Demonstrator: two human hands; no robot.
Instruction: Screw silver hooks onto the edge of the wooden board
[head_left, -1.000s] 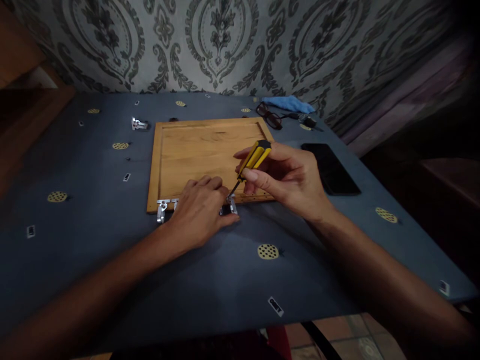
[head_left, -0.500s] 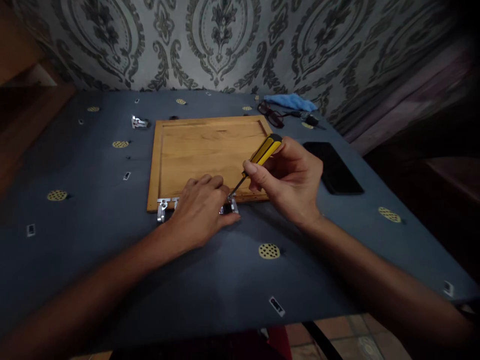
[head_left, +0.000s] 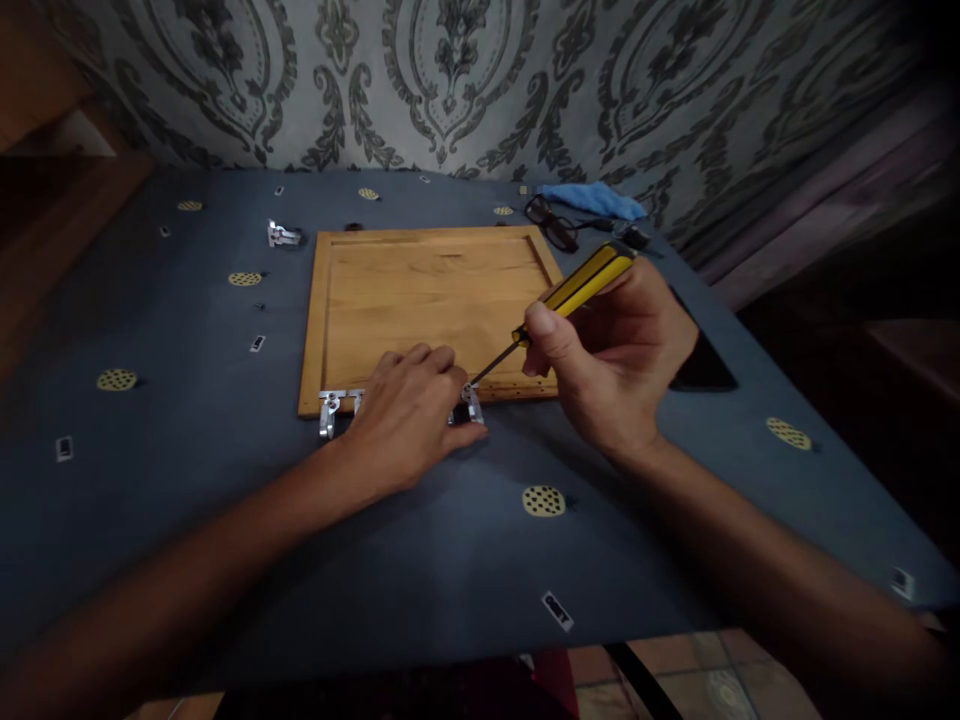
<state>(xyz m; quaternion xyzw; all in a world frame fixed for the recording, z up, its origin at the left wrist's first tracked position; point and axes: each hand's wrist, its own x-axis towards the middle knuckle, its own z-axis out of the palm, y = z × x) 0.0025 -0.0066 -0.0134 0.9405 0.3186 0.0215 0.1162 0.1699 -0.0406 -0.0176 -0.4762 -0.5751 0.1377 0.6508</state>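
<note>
A wooden panel [head_left: 420, 295] lies flat on the blue table [head_left: 187, 480]. My left hand [head_left: 409, 420] rests palm down at the panel's near edge, fingers curled over a metal hinge [head_left: 471, 402]. A second metal hinge [head_left: 330, 408] shows just left of that hand. My right hand [head_left: 615, 355] grips a yellow and black screwdriver [head_left: 577, 285]. Its thin shaft slants down and left, with the tip at the hinge beside my left fingertips.
A black phone [head_left: 701, 365] lies right of the panel, partly behind my right hand. Glasses [head_left: 551, 222] and a blue cloth [head_left: 592, 198] sit at the back right. Another metal hinge [head_left: 283, 236] lies at the back left. Patterned wallpaper rises behind the table.
My right hand has drawn back to the right and tilted the screwdriver handle lower and further right. The tip stays at the hinge. My left hand has not shifted.
</note>
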